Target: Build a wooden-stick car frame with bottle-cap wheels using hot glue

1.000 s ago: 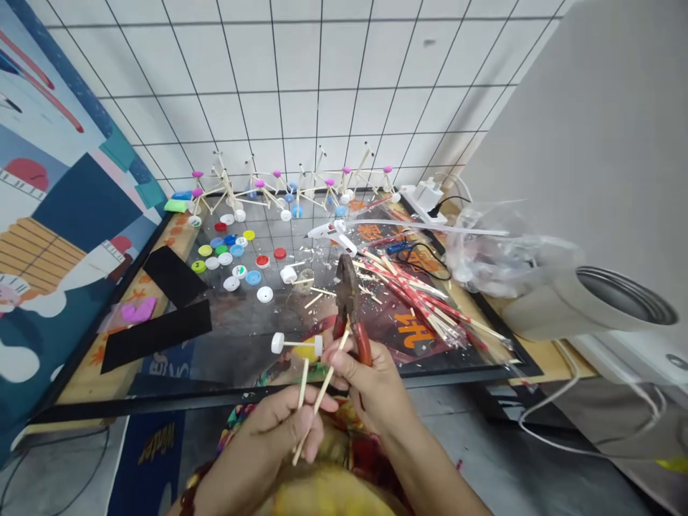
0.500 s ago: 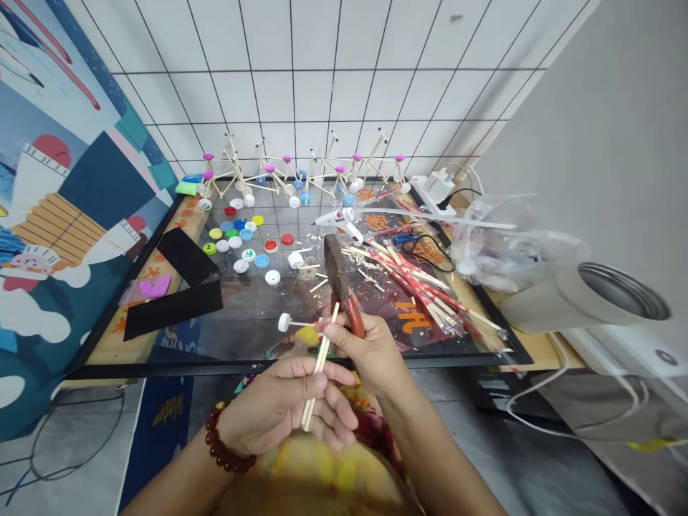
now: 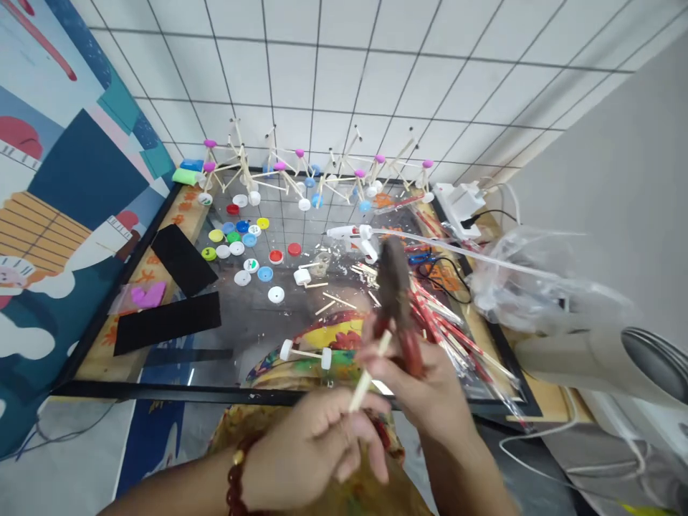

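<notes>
My left hand, a beaded bracelet on its wrist, is closed on pale wooden sticks at the table's front edge. Motion blur hides how many sticks there are. My right hand grips red-handled pliers, jaws pointing up and away, and its fingertips touch the sticks' upper end. Left of the hands, a stick with a white wheel-like cap at each end lies on the dark tabletop. Beyond it are loose short stick pieces and a white cap with a stick.
Coloured bottle caps lie at centre left, near black strips. Stick figures with pink blobs line the tiled wall. A white glue gun, red-wrapped stick bundles, a power strip and a round container are toward the right.
Both hands, with sticks and pliers, have moved right and slightly down in view. The capped stick behind them now shows fully. The camera view has shifted.
</notes>
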A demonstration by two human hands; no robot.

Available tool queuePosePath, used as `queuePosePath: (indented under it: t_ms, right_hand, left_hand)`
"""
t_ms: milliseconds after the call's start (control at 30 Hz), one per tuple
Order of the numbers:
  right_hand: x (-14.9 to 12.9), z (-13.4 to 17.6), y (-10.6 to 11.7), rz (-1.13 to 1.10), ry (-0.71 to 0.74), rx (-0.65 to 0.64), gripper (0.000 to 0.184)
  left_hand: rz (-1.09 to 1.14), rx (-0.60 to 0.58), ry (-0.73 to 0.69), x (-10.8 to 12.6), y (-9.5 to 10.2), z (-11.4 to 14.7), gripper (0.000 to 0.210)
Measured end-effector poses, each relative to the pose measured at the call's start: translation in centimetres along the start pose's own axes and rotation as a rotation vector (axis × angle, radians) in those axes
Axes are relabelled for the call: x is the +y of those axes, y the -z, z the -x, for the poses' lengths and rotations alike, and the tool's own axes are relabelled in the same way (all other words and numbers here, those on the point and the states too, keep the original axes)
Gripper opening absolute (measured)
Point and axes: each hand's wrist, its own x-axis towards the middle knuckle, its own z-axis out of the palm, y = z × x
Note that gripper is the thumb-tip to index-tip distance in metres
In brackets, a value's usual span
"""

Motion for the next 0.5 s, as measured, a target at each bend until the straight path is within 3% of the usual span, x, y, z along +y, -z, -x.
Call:
queuePosePath:
  t_ms: [133, 333, 500]
  right_hand:
    - [0.6, 2.6, 2.0, 0.039, 0.009, 0.019, 0.005]
    - [1.2, 3.0, 2.2, -0.057, -0.048, 0.050, 0.013]
    - [0.6, 1.5, 2.0, -0.012, 0.034, 0.076, 0.009]
  left_hand:
    - [-0.195, -0.162, 0.040, 0.4, -0.4, -0.1, 0.048]
    - [-0.249, -0.154, 0.028, 2.4, 0.0, -0.9, 0.048]
    - [-0.282, -0.124, 0.027, 2.6, 0.4, -1.3, 0.045]
